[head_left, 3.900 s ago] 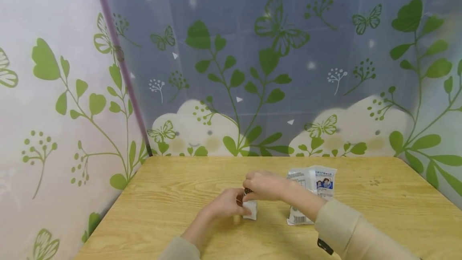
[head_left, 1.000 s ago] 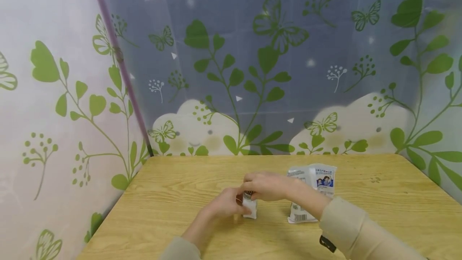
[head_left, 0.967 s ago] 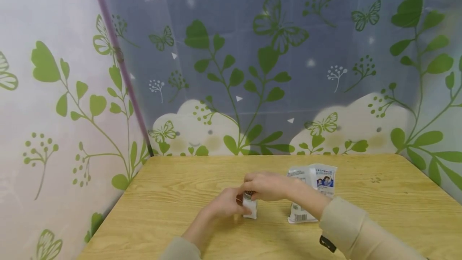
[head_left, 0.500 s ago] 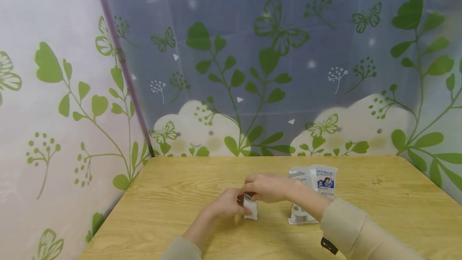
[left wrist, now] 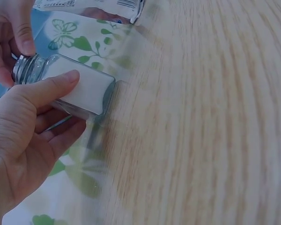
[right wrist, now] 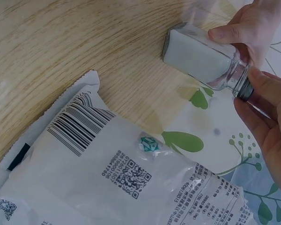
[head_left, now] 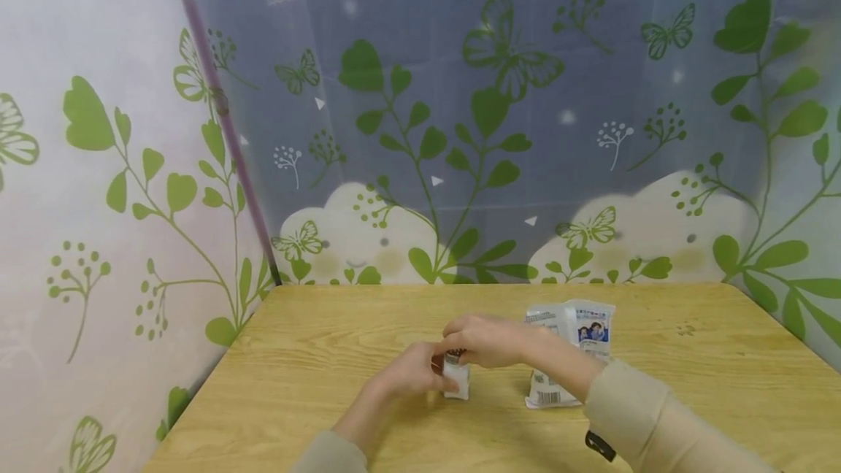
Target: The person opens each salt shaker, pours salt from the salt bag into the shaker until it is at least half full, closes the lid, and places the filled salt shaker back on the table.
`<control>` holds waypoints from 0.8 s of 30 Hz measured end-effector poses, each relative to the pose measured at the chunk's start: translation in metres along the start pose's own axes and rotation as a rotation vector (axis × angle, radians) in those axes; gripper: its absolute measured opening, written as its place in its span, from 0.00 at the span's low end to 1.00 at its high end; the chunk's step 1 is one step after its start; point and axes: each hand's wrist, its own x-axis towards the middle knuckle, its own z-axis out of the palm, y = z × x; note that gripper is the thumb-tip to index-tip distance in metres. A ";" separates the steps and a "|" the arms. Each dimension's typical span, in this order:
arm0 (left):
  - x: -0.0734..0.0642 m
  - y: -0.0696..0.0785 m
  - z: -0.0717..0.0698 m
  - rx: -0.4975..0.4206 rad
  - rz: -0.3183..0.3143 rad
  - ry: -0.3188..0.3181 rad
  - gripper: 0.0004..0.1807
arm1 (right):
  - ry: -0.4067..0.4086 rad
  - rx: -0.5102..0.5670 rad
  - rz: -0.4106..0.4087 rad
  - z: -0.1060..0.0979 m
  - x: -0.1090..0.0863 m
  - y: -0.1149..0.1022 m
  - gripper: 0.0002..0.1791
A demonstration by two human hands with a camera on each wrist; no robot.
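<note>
A small square glass shaker [head_left: 458, 379], filled with white grains, stands upright on the table in the head view. My left hand [head_left: 412, 371] holds its body, with the thumb [left wrist: 61, 84] across the near face. Over the top, my right hand [head_left: 485, 340] pinches the metal lid [right wrist: 245, 90] between thumb and fingers. The lid sits on the neck of the shaker; the right wrist view shows the clear glass neck just below it. Dark dots show on the lid in the head view, partly hidden by the right fingers.
A white printed plastic bag [right wrist: 98, 164] with a barcode rests on the wooden table [head_left: 315, 356], right of the shaker and partly behind my right forearm. Its other side shows a blue picture [head_left: 593, 332]. A patterned curtain [head_left: 394, 130] hangs behind the table.
Compared with about four seconds ago, the lid is lower and straighter on the shaker, and the right hand has shifted slightly. Over the last second, the right fingers move only a little.
</note>
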 end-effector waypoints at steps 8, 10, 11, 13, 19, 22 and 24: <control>0.001 -0.002 0.002 -0.003 0.031 -0.013 0.21 | -0.018 0.018 0.030 -0.001 0.000 -0.001 0.21; 0.001 -0.003 0.001 -0.007 0.025 -0.011 0.21 | -0.022 0.021 0.028 -0.002 0.001 -0.001 0.21; 0.001 -0.003 0.001 -0.011 0.016 -0.009 0.22 | -0.023 0.027 0.027 -0.002 0.001 0.000 0.21; 0.001 -0.002 0.001 -0.021 0.003 -0.006 0.22 | -0.021 0.045 0.023 -0.004 0.001 0.000 0.22; 0.002 -0.001 0.001 -0.028 -0.005 0.001 0.20 | -0.028 0.084 0.024 -0.007 0.001 0.000 0.21; 0.001 0.000 0.001 -0.030 0.000 -0.006 0.19 | -0.052 0.070 0.041 -0.008 0.002 0.000 0.21; 0.001 0.000 0.000 -0.025 -0.002 -0.007 0.19 | -0.064 0.043 0.051 -0.008 0.003 0.000 0.21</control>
